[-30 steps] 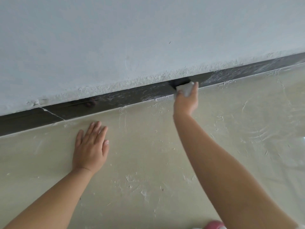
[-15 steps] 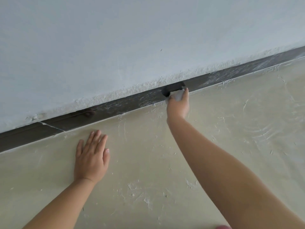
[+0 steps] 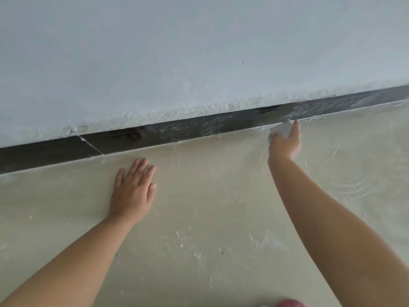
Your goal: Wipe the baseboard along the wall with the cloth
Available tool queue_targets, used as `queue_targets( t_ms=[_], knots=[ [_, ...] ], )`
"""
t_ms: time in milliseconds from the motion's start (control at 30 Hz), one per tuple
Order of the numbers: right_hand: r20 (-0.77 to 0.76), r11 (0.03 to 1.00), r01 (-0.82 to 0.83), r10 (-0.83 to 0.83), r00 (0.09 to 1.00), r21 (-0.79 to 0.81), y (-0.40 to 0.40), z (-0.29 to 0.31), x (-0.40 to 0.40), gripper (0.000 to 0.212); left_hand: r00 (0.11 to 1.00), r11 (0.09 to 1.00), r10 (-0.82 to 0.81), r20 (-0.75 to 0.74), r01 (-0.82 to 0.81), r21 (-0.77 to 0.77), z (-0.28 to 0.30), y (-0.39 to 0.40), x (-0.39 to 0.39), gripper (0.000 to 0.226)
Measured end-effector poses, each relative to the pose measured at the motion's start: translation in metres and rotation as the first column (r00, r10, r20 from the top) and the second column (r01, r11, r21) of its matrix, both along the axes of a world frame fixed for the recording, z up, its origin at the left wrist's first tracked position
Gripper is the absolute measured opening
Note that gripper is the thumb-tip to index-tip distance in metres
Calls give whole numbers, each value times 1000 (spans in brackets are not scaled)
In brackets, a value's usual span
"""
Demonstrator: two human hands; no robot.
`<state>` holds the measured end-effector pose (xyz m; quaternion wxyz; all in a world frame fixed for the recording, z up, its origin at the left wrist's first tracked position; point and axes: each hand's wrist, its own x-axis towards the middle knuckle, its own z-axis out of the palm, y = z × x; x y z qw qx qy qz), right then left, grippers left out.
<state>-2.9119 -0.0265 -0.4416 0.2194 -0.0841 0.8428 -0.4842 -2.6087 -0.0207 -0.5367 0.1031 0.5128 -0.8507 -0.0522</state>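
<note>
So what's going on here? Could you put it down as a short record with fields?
Setting: pale floor meeting a white wall
Baseboard: dark strip, streaked with white smears, cracked toward its left end
Right hand: grips a white cloth at the baseboard's bottom edge
Left hand: flat on the floor, fingers straight

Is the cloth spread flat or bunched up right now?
Bunched: the cloth is a crumpled white wad gripped in the right hand at the baseboard's foot.

Most of the cloth (image 3: 282,130) is hidden inside the right hand (image 3: 285,144). The baseboard (image 3: 177,129) is cut off at both picture edges (2 ends unseen).
</note>
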Motion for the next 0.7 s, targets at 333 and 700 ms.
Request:
queue_targets(
  t_ms=[333,700],
  knots=[
    [-7,991,-106,107,994,87,-17,4,-8,74,999,999,-34,35,33,33,1,-1,4,48],
    [69,968,-250,250,966,-2,-19,21,89,63,997,996,-57,44,54,68,5,-1,6,48]
  ],
)
